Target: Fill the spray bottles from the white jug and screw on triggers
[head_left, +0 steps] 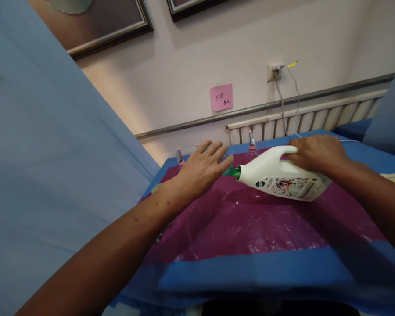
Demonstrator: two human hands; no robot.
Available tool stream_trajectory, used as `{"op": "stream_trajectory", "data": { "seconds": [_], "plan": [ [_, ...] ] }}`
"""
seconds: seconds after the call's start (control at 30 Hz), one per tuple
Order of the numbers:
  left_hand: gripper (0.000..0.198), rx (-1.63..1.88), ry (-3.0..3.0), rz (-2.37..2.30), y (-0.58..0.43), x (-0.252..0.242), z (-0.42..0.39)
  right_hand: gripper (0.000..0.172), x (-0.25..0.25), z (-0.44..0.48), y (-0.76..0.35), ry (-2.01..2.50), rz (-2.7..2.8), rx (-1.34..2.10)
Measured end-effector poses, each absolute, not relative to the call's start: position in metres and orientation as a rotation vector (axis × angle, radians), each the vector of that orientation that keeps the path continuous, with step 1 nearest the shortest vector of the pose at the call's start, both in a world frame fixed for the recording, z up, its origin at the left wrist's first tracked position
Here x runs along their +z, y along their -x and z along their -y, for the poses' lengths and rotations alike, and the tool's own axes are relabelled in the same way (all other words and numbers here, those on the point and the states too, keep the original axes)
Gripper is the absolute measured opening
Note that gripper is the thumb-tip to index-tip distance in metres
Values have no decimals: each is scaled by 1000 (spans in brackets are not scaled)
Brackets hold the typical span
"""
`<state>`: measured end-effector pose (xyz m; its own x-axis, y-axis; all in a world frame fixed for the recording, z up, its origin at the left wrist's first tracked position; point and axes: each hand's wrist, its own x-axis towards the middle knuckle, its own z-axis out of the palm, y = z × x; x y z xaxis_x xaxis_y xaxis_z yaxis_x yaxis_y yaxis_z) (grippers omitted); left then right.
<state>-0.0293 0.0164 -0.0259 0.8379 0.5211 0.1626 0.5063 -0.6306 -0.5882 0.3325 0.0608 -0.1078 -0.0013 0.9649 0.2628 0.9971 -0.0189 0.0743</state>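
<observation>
My right hand (317, 151) is closed around the handle of a white detergent bottle (285, 180) with a picture label. The bottle is tilted, its green mouth (237, 172) pointing left. My left hand (206, 166) is beside that mouth, fingers spread and palm down. Something clear and green shows between the thumb and the mouth; the hand hides most of it. Behind the white bottle stands a clear spray bottle (252, 151) with a pink collar and grey trigger. Another spray bottle (180, 157) shows its head behind my left wrist.
A shiny purple plastic sheet (243, 232) covers part of the blue-draped table (250, 272). A blue curtain (46, 153) hangs at left. On the wall are a pink note (221, 97), a metal rail (197, 122) and a socket (274, 72) with cables.
</observation>
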Motion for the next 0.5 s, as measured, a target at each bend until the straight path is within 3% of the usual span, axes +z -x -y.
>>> {"op": "stream_trajectory", "data": {
  "seconds": [0.3, 0.5],
  "plan": [
    [65, -149, 2349, 1019, 39, -43, -11, 57, -106, -53, -341, 2201, 2033, -281],
    [87, -526, 2505, 1408, 37, -86, -12, 49, -118, -47, -363, 2170, 1901, -231]
  ]
}}
